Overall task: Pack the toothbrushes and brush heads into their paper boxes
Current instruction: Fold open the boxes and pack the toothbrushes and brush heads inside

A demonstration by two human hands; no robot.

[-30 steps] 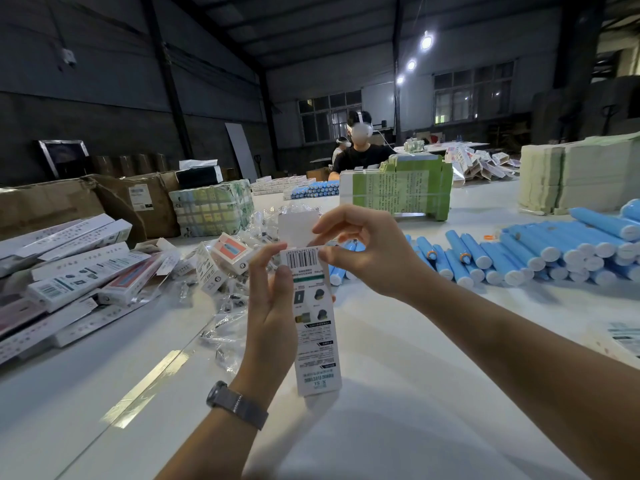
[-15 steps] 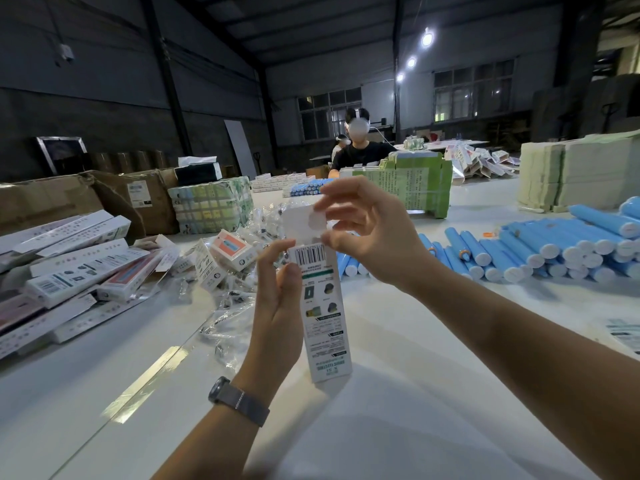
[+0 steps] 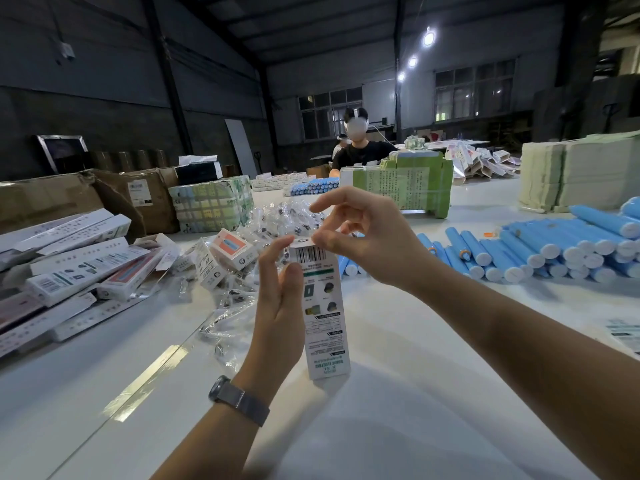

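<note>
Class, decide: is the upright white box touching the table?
Touching. The head view shows the box standing with its bottom edge on the table, no gap.

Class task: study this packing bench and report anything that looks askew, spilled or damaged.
The long white cartons on the left lie in a jumbled heap, crossing at angles. Beside them, clear plastic packets sprawl loosely across the table.
</note>
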